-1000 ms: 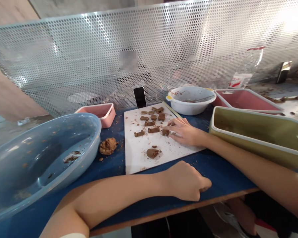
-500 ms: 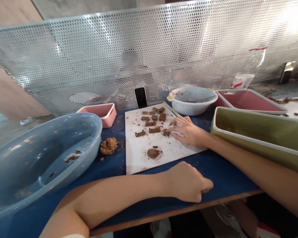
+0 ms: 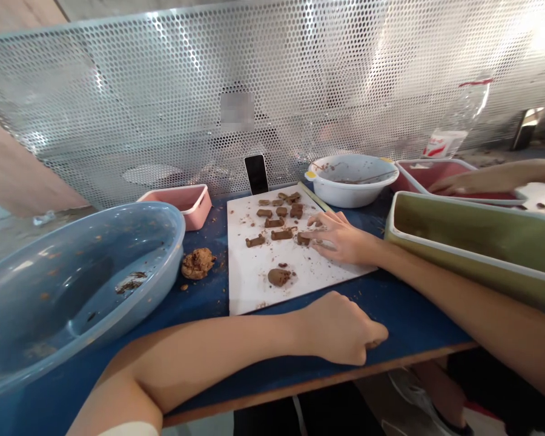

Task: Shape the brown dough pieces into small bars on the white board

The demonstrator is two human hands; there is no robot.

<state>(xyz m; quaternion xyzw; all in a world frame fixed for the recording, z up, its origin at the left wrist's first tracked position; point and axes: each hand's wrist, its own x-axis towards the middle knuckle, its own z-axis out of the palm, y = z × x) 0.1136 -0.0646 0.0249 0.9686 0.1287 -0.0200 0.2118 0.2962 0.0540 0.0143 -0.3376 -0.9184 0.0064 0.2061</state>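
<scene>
My right hand (image 3: 343, 238) rests over the right side of a white board (image 3: 254, 287), fingers spread. Its fingertips touch a small brown clay piece (image 3: 302, 239) at its right side. To the left of it lie bone-shaped clay pieces (image 3: 281, 234), with several smaller ones farther back. A rounded clay lump (image 3: 278, 277) sits nearer me, with crumbs around it. My left hand (image 3: 345, 330) is closed in a fist on the blue table (image 3: 418, 321), before the board's front edge. Whatever the fist may contain is hidden.
A large blue basin (image 3: 163, 284), a rough clay lump (image 3: 198, 264) and a pink box (image 3: 197, 209) are left. Behind stand a phone (image 3: 256, 174) and white bowl (image 3: 349, 195). Right are a green trough (image 3: 463, 260), a pink tray (image 3: 413, 175) and another person's hand (image 3: 463, 181).
Another person's hand has come in from the right, over the pink tray. The view has shifted slightly. My hands stay nearly where they were.
</scene>
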